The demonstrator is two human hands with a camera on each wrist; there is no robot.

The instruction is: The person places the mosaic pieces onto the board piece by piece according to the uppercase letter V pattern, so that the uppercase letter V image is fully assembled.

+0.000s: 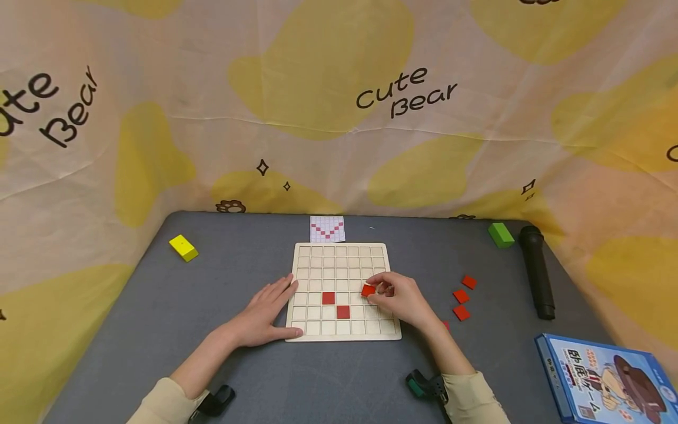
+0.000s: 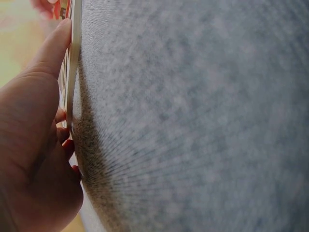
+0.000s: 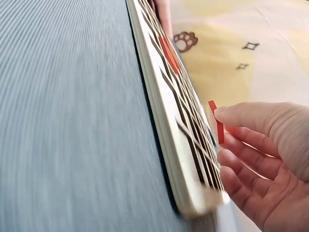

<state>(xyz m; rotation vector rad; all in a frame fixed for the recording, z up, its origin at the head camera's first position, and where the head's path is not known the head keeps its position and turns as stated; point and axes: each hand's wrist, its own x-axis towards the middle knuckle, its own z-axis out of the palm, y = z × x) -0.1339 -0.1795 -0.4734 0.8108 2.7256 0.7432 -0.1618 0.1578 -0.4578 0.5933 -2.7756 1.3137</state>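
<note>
A pale gridded board [image 1: 339, 336] lies flat on the grey table, with one red square tile [image 1: 328, 298] and another red square tile [image 1: 343, 312] set in its cells. Along the board's left edge rests my left hand [image 1: 259, 318], fingers extended, thumb at the near corner. My right hand [image 1: 399, 297] pinches a third red square tile [image 3: 218, 126] between thumb and fingers, over the right part of the grid. In the right wrist view this tile is tilted up on edge, apart from the board.
A small card with a pink pattern [image 1: 327, 229] lies behind the board. Several loose red tiles [image 1: 461, 296] are to the right, one partly behind my forearm. Also there: a yellow block [image 1: 183, 248], a green block [image 1: 500, 235], a black microphone-shaped object [image 1: 537, 272] and a blue box [image 1: 609, 380].
</note>
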